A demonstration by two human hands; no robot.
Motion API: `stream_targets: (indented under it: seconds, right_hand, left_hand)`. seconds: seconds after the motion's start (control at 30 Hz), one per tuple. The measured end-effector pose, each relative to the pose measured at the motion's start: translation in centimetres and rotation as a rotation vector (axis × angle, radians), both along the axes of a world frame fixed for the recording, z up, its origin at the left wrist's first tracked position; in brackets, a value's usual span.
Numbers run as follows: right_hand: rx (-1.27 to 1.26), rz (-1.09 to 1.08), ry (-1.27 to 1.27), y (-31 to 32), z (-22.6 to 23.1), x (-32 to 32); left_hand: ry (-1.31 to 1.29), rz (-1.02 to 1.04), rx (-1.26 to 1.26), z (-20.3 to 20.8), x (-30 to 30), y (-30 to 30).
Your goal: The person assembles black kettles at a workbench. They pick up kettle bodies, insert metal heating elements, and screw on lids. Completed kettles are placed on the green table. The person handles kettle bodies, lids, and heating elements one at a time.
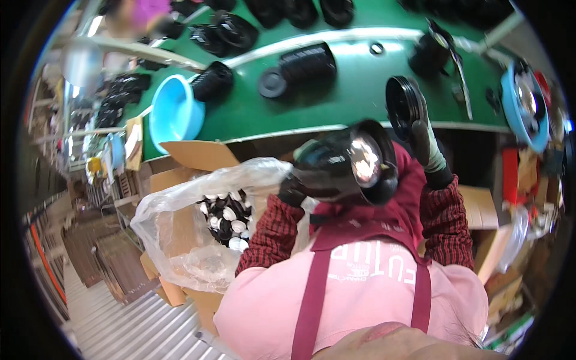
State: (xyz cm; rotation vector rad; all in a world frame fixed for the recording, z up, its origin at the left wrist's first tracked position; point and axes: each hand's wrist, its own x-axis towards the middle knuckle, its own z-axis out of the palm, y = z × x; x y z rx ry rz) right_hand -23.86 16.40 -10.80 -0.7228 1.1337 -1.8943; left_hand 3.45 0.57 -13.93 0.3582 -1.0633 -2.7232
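Observation:
My left hand (292,189), in a dark glove, is closed on the side of a large glossy black cylindrical housing (329,169). This housing lies sideways before my chest, its wide end turned right and a shiny reflective inside showing. Off to the right, my gloved right hand (425,139) is raised at the bench edge and grips a round black ribbed cap (399,103) from its right side. The cap is held apart from the housing. Part of the left fingers is hidden behind the housing.
The green bench (360,90) carries a row of stacked black rings (309,63), a black housing (429,53) and a small ring (376,48). Blue basins (175,114) stand at both ends. Left of me, a plastic-lined carton (171,225) holds black and white parts.

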Motion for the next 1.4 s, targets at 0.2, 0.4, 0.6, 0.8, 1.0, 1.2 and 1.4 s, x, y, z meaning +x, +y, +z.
stream_targets:
  seconds: [0.2,0.4,0.6,0.8,1.0,1.2,1.4]
  right_hand:
    - [0.065,-0.021,0.441,5.5,4.6,3.0]
    - [0.091,-0.007,0.504,7.2,5.5,5.5]
    - [0.077,-0.045,0.586,7.5,5.1,6.2]
    - [0.138,-0.072,0.652,8.6,3.9,6.9]
    - [0.05,0.17,-0.135,9.0,6.1,7.4]
    - [0.186,0.117,-0.375,8.4,6.4,4.5]
    - [0.221,0.179,0.086,10.5,5.3,1.9]
  left_hand:
    - [0.117,-0.141,-0.035,1.2,-2.3,1.3]
    - [0.188,-0.22,-0.108,2.0,-2.5,1.8]
    - [0.158,-0.201,-0.178,2.0,-2.0,1.2]
    - [0.049,-0.156,-0.264,0.9,-2.1,0.7]
    - [-0.07,-0.081,-0.407,0.8,-1.9,-0.1]
    - [-0.099,0.188,-1.466,9.7,-5.5,-1.1]
    - [-0.131,0.098,-1.199,10.4,-5.1,-0.8]
